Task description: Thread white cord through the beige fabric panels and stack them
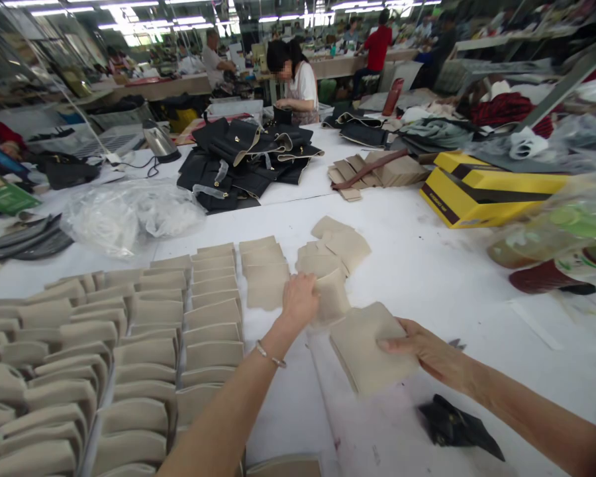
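My right hand (424, 351) grips a small stack of beige fabric or leather pieces (370, 344), thumb on top and fingers beneath. My left hand (300, 298), with a bracelet at the wrist, is closed at the edge of a slightly blurred beige piece (334, 295); its fingertips are partly hidden. Just beyond lies a loose pile of similar pieces (350, 245). Left of that hand, a short overlapping row of pieces (267, 281) lies flat on the white table (288, 404). Long rows of overlapping beige pieces (213, 318) cover the table's left side.
A black folded item (457, 424) lies near my right forearm. Farther back are black leather pieces (248, 152), clear plastic bags (134, 212), stacked beige pieces (392, 169) and a yellow box (487, 189). A bagged drink cup (526, 242) stands at right. People work at tables beyond.
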The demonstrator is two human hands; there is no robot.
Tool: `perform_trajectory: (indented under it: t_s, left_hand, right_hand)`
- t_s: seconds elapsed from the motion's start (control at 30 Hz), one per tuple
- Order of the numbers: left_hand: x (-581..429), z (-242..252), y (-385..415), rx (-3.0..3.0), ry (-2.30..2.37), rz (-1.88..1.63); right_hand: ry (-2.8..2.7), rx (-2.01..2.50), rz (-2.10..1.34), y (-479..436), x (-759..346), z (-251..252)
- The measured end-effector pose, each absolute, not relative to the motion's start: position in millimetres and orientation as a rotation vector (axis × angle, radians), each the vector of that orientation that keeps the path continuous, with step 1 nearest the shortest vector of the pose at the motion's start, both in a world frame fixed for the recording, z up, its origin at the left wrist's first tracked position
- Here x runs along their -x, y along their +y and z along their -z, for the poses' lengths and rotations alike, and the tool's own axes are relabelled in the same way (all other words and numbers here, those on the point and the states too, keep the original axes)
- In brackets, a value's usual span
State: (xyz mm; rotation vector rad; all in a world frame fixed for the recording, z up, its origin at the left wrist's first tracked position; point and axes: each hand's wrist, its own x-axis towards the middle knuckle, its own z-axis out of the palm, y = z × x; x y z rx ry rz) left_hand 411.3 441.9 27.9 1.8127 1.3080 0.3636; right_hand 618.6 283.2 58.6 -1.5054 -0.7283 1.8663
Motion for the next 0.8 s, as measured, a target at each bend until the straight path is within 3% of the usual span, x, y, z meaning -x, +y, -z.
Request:
perform_trajectory:
  t_s: [0.37, 0.6, 0.8]
  left_hand:
    - [-408, -25, 372, -1.136, 1.068, -0.581]
    - [-403, -1, 399, -1.360, 1.469, -0.659]
    - [-405, -3, 449, -1.735, 1.467, -0.542]
  right_hand:
    - [-0.507, 1.374, -1.755, 313, -602, -51]
    - [-0.524, 1.457, -1.619, 332, -631, -52]
    - [-0.578, 1.402, -1.685, 344, -632, -44]
